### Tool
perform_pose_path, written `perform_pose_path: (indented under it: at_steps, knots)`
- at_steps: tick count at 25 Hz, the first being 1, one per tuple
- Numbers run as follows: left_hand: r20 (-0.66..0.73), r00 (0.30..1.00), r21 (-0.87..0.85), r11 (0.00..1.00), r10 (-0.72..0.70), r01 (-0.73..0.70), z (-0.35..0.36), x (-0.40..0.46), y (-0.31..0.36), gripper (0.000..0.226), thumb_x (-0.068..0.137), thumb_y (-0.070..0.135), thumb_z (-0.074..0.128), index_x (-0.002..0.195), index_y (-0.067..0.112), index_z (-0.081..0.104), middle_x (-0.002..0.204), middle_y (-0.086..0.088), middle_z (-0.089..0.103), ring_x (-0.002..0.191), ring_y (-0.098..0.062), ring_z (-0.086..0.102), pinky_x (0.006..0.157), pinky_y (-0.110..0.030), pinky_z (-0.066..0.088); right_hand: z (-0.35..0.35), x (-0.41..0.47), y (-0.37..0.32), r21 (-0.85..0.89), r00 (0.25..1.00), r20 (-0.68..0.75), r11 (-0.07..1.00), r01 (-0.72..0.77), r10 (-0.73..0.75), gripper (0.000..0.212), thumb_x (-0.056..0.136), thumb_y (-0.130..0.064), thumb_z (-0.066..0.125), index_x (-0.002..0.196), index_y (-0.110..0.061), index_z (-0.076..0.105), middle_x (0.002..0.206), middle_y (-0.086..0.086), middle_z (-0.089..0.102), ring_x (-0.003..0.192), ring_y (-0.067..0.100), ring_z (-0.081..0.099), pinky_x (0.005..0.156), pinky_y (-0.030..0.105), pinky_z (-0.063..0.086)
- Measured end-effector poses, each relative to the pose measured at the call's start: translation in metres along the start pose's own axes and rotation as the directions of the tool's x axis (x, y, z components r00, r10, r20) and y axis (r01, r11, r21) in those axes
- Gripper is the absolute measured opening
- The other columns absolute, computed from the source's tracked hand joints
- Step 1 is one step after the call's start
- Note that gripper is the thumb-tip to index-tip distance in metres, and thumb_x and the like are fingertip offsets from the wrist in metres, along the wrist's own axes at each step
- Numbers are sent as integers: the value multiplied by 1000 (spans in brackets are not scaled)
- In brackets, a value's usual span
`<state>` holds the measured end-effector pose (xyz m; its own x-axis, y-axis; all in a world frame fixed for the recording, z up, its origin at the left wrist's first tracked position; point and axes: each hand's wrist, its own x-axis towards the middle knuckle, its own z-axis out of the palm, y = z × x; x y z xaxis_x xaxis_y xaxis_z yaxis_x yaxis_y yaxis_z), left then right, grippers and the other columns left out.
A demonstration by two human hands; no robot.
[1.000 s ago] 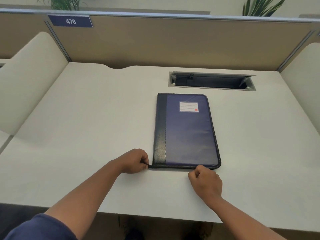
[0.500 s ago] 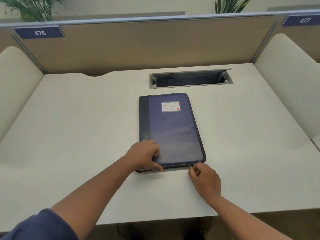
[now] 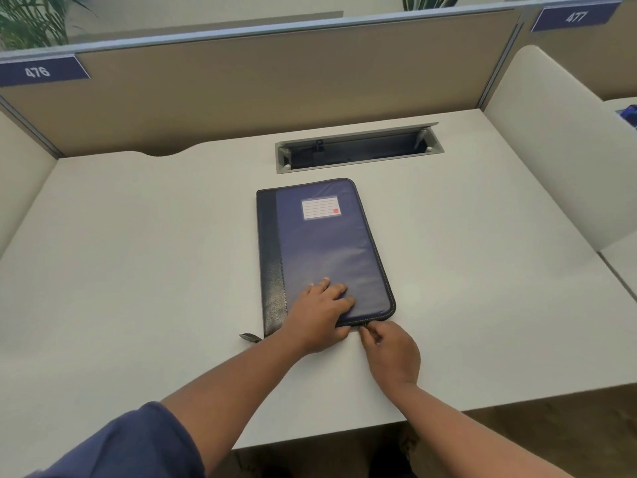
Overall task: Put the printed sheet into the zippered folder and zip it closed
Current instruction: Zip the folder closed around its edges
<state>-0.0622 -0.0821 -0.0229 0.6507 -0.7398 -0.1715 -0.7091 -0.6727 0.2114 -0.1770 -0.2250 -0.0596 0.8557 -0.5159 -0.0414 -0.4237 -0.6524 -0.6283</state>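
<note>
A dark blue zippered folder (image 3: pixel 324 246) with a white label lies closed and flat on the white desk (image 3: pixel 138 270), its spine to the left. My left hand (image 3: pixel 319 315) presses flat on the folder's near end, fingers spread. My right hand (image 3: pixel 389 350) pinches the zipper pull at the folder's near edge, close to the near right corner. A loose zipper tab (image 3: pixel 249 337) sticks out at the near left corner. No printed sheet is in view.
An open cable tray (image 3: pixel 358 150) is recessed in the desk just beyond the folder. Tan partition walls with number plates 476 (image 3: pixel 38 71) and 477 (image 3: pixel 575 16) enclose the back, and cream side dividers (image 3: pixel 551 139) flank the desk.
My left hand let go of the tab at the near left corner and moved onto the folder's cover. My right hand has stayed pinched at the near edge. The camera view shifted.
</note>
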Motion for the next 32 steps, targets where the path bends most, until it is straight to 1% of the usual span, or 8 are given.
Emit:
perform_pose_path:
  at_steps: [3, 8, 10, 12, 14, 21, 28, 32]
  knots:
    - [17, 1000, -23, 1000, -17, 18, -2, 2, 2, 55, 91, 50, 59, 140, 26, 56, 154, -3, 46, 146, -38, 35, 115, -50, 31, 1, -1, -4, 64, 1000, -14, 998, -20, 21, 15, 88, -20, 72, 73, -21, 72, 69, -6, 67, 59, 17, 58, 52, 33, 49]
    - [44, 999, -49, 998, -32, 34, -6, 4, 1, 56, 91, 50, 63, 143, 29, 54, 157, -1, 42, 149, -34, 31, 118, -50, 30, -1, -6, -1, 114, 999, 34, 992, -44, 41, 24, 89, -19, 68, 65, -15, 64, 60, -2, 62, 57, 22, 57, 57, 39, 52]
    - [49, 998, -54, 998, -33, 35, -7, 4, 1, 56, 92, 49, 63, 143, 29, 55, 157, -1, 43, 149, -34, 32, 118, -51, 31, -3, -6, 0, 110, 998, 47, 993, -49, 44, 26, 89, -20, 67, 64, -16, 64, 60, -3, 62, 56, 19, 57, 52, 37, 49]
    - [52, 998, -63, 997, -29, 32, -9, 4, 2, 54, 91, 46, 64, 141, 28, 57, 155, 0, 45, 148, -34, 33, 117, -51, 32, -5, -4, 2, 116, 997, 40, 991, -68, 64, 29, 89, -21, 67, 61, -21, 61, 59, -7, 59, 55, 13, 55, 47, 29, 40]
    - [46, 999, -71, 997, -20, 24, -11, 2, 2, 52, 89, 44, 65, 139, 28, 60, 152, 1, 49, 145, -33, 36, 114, -51, 35, -12, 1, 8, 131, 995, 19, 986, -103, 101, 32, 88, -22, 68, 59, -29, 55, 61, -10, 58, 57, 7, 54, 49, 24, 33]
    - [23, 1000, -79, 997, 7, -5, -14, -3, 1, 50, 86, 44, 66, 133, 26, 64, 142, 5, 57, 141, -32, 43, 104, -43, 44, -37, 32, 28, 85, 992, -9, 988, -128, 129, 35, 85, -19, 70, 58, -32, 53, 65, -9, 60, 61, 6, 53, 52, 23, 35]
    - [57, 998, -41, 999, 35, -33, -14, -2, 2, 49, 89, 42, 62, 134, 23, 64, 139, 5, 59, 137, -32, 45, 106, -43, 45, -50, 72, 38, -18, 997, 80, 1000, -7, 9, 13, 91, -29, 71, 79, -26, 75, 75, -7, 66, 74, 21, 62, 65, 34, 50]
    - [43, 997, -28, 998, 64, -63, -14, -2, 1, 48, 89, 41, 62, 132, 21, 65, 135, 4, 61, 131, -33, 48, 103, -43, 47, -49, 98, 34, -28, 994, 105, 999, 30, -27, 14, 91, -33, 69, 80, -28, 76, 78, -8, 67, 77, 20, 62, 68, 35, 51]
